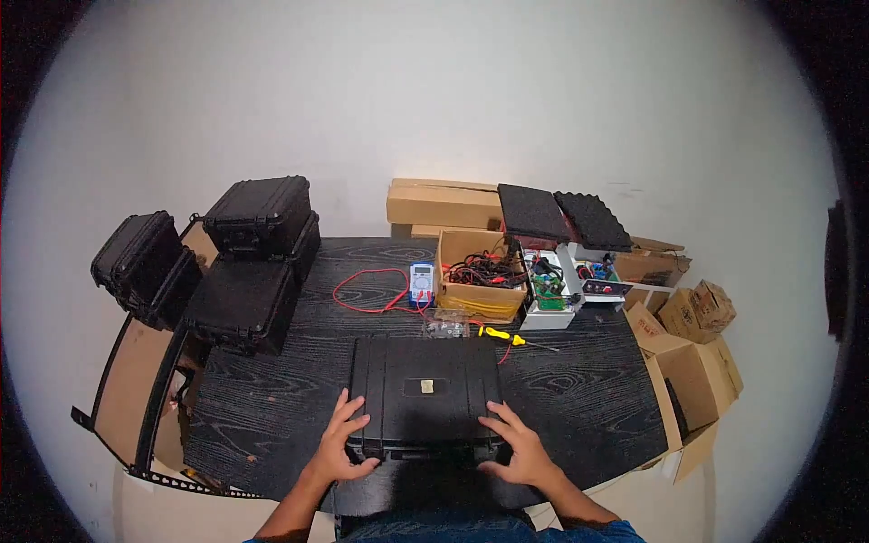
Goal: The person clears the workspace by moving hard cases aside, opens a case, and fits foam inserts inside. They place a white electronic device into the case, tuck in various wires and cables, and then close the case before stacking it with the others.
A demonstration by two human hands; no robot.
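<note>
A closed black hard case (434, 362) lies flat near the front edge of the dark table, with a small pale label on its lid. At its front left corner is my left hand (342, 441), fingers spread along the side and thumb by the front latch. My right hand (520, 448) is at the front right corner in the same way, its fingers apart. Neither hand is closed round anything. Just behind the case are a clear plastic box (447, 324) of small parts and a yellow screwdriver (503, 337).
Black cases (240, 303) are stacked at the left. Behind stand a blue multimeter (422, 282) with red leads, a cardboard box (480, 299) of cables and a white box (549, 319) with circuit boards. Open cartons (697, 385) stand beyond the table's (579, 407) right edge.
</note>
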